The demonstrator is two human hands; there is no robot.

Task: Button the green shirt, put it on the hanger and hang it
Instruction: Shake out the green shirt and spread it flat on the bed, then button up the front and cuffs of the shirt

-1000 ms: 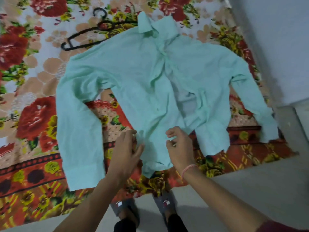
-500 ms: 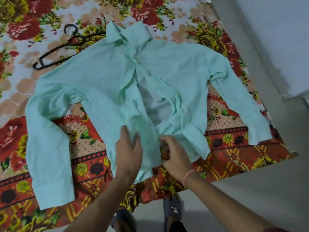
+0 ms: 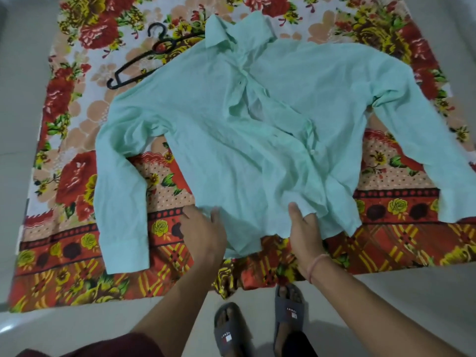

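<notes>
The green shirt (image 3: 211,130) lies front up on a floral blanket (image 3: 77,181), sleeves spread and collar at the far end. Its front panels overlap loosely, with a small gap below the collar and one white button showing on the right panel. My left hand (image 3: 203,233) grips the lower hem on the left, thumb over the cloth. My right hand (image 3: 305,235) pinches the hem right of centre, thumb on top and fingers hidden under the fabric. A black hanger (image 3: 144,63) lies on the blanket behind the shirt's left shoulder, partly covered by it.
The blanket sits on a pale tiled floor (image 3: 412,292) that borders it on the left, right and near sides. My feet in grey slippers (image 3: 231,331) stand at the blanket's near edge, between my arms.
My hands have moved apart along the hem, spreading the lower front flat. The wide opening between the panels has closed to a small gap near the collar.
</notes>
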